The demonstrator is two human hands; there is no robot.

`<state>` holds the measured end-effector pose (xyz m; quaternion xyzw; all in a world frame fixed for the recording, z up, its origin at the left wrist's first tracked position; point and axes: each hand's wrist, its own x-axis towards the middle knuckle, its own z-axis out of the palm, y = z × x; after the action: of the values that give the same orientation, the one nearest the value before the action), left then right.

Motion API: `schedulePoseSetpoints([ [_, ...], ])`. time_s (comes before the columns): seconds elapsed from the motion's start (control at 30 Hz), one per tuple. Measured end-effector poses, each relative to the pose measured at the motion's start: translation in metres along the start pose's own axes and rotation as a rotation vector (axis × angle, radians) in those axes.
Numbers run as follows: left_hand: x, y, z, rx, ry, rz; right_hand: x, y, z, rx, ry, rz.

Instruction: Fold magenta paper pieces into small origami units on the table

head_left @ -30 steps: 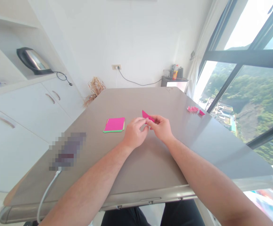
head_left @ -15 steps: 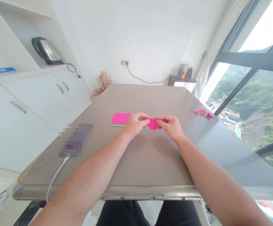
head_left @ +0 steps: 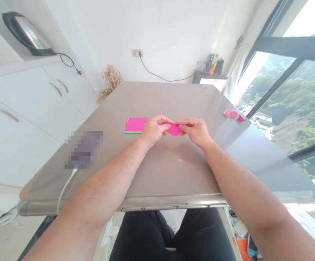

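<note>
The main change is in how the pink paper (head_left: 174,129) is held. One second ago, its pointed corner was rising above the fingertips, and the fingers of the two hands were close together. Half a second ago it was already spread sideways between the hands, with a blunt edge toward the person, and now it is in nearly the same pose. I judge that the turning of the paper is finished, and that the work now is pressing or adjusting a fold, though the fold itself is too small to see well.

The paper is just to the right of the paper stack (head_left: 135,125), which lies on the table (head_left: 168,174). The left hand (head_left: 154,129) is the one nearer to the stack and, in this view, hides its right side; I cannot tell if they touch. Its thumb and fingers are pinched on the left end of the paper. The right hand (head_left: 198,131), further right from the stack, has its thumb and fingers pinched on the other end.

Far to the right of the stack, the small pink pieces (head_left: 233,114) lie in a short row, and their arrangement looks the same as before.
</note>
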<state>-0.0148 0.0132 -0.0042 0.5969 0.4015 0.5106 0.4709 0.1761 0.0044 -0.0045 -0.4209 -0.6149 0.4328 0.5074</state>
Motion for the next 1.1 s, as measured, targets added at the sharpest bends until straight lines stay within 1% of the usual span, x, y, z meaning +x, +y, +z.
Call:
schedulePoseSetpoints([
  [0.13, 0.0005, 0.0024, -0.0025, -0.084, -0.031, -0.077, -0.0007, -0.0030, -0.0024, 0.088, -0.039, 0.007],
  [0.23, 0.0003, 0.0040, -0.0043, -0.138, -0.040, -0.130, -0.0018, -0.0059, -0.0029, 0.125, -0.044, 0.029],
  [0.37, 0.0007, 0.0048, -0.0054, -0.191, -0.047, -0.202, -0.0023, -0.0078, -0.0030, 0.112, -0.042, 0.048],
  [0.5, 0.0012, 0.0055, -0.0057, -0.206, -0.036, -0.227, -0.0023, -0.0082, -0.0038, 0.065, -0.054, 0.036],
  [0.67, -0.0003, 0.0062, -0.0042, -0.205, -0.049, -0.210, -0.0023, -0.0057, -0.0049, 0.023, -0.069, 0.001],
  [0.8, -0.0015, 0.0049, -0.0017, -0.166, -0.031, -0.179, -0.0014, -0.0031, -0.0022, -0.042, -0.049, -0.011],
  [0.97, -0.0031, 0.0045, 0.0014, -0.107, -0.020, -0.135, -0.0007, -0.0041, 0.0024, -0.065, 0.004, 0.010],
  [1.1, -0.0043, 0.0032, 0.0024, -0.061, -0.050, -0.073, -0.0020, -0.0049, 0.0030, -0.111, 0.010, 0.046],
])
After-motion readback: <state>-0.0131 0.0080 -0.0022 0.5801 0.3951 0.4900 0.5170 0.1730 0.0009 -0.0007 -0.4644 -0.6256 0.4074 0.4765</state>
